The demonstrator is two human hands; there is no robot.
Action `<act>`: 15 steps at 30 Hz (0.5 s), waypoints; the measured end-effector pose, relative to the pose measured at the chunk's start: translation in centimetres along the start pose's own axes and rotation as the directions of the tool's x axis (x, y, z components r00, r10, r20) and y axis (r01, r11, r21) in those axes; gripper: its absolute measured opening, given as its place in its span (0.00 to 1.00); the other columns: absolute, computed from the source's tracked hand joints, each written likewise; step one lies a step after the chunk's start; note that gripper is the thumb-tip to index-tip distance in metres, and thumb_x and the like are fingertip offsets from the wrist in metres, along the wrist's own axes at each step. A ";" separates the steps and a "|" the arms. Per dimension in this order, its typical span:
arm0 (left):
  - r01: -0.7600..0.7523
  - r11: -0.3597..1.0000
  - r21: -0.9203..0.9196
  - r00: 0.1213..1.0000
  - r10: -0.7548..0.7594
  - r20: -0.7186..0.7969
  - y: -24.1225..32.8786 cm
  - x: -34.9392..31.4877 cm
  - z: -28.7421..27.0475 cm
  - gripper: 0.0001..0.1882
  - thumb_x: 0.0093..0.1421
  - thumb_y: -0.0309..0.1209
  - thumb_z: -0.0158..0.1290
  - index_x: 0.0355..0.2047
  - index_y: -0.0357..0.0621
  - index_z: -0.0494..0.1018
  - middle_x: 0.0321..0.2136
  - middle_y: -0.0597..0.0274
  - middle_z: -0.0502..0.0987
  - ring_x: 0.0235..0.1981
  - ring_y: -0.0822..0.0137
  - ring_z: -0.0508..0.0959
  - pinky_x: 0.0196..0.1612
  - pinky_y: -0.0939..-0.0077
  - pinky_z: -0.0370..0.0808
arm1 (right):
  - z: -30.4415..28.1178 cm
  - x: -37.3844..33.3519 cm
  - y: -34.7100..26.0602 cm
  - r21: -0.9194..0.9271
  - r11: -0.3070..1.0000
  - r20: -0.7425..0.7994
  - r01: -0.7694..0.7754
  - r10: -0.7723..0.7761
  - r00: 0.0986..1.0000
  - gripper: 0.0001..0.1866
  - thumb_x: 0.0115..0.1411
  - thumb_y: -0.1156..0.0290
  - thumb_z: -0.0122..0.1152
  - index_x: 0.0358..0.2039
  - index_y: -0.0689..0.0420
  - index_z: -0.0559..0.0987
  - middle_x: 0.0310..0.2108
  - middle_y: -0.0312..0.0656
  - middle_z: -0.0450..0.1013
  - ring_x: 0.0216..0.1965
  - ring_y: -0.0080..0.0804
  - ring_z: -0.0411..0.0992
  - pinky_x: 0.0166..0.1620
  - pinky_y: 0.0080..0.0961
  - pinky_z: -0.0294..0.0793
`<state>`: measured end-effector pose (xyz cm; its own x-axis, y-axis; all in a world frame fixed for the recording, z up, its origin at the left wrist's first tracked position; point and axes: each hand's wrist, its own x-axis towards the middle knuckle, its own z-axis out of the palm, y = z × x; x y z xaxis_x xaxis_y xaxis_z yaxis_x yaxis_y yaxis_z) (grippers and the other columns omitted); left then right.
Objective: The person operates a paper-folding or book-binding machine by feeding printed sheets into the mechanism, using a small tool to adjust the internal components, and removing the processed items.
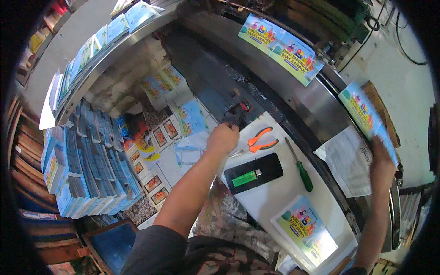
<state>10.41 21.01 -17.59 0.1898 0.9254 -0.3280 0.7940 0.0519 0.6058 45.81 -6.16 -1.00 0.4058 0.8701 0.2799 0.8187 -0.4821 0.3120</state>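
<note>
Fingers of the right hand [384, 164], nearly closed, are gripping a print [364, 112] on the right. The left hand [223, 138] is sitting curled left of the pliers [263, 147]; whether it is holding anything, I cannot tell.

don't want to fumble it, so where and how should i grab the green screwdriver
Probably by the screwdriver's thick green handle, coming down from above on its right side and gripping crosswise. It lies flat on the white surface, handle toward you and thin shaft pointing away, while the black phone sits to its left.
</note>
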 end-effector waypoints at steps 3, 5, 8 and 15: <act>-0.030 0.999 0.013 0.999 0.030 0.026 0.8 0.3 0.3 0.23 0.62 0.44 0.42 0.44 0.39 0.77 0.41 0.38 0.78 0.46 0.42 0.77 0.52 0.52 0.72 | 0.7 -3.1 -1.2 -0.006 0.981 -0.136 0.192 -0.191 0.972 0.20 0.54 0.84 0.52 0.48 0.58 0.77 0.48 0.50 0.75 0.44 0.46 0.76 0.46 0.40 0.77; -0.025 0.999 0.025 1.000 0.025 0.020 0.5 0.4 0.4 0.23 0.62 0.44 0.42 0.44 0.39 0.77 0.41 0.38 0.78 0.46 0.41 0.77 0.51 0.52 0.72 | 0.6 -6.5 -2.1 0.129 0.980 -0.022 0.149 -0.147 0.989 0.15 0.55 0.81 0.54 0.44 0.58 0.78 0.43 0.50 0.76 0.40 0.48 0.77 0.42 0.42 0.77; -0.021 0.999 0.026 1.000 0.020 0.020 0.3 -0.1 -0.1 0.23 0.62 0.44 0.42 0.43 0.39 0.77 0.41 0.37 0.78 0.46 0.41 0.77 0.51 0.51 0.72 | -0.9 -13.7 -3.5 0.300 0.941 0.260 0.156 -0.238 0.936 0.12 0.51 0.76 0.64 0.38 0.58 0.78 0.36 0.47 0.77 0.36 0.49 0.76 0.39 0.41 0.76; -0.002 1.000 0.027 1.000 0.002 0.015 0.7 0.2 0.3 0.25 0.61 0.48 0.44 0.46 0.43 0.78 0.42 0.41 0.79 0.46 0.43 0.77 0.51 0.53 0.72 | -3.6 -24.0 -8.6 0.421 0.906 0.450 0.057 -0.262 0.854 0.45 0.34 0.52 0.79 0.51 0.64 0.73 0.51 0.55 0.68 0.51 0.55 0.68 0.50 0.45 0.73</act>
<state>11.14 21.15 -17.48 0.1996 0.9199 -0.3376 0.8090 0.0396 0.5864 27.61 -23.29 -7.12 0.3144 0.9154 -0.2515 0.9352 -0.3441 -0.0834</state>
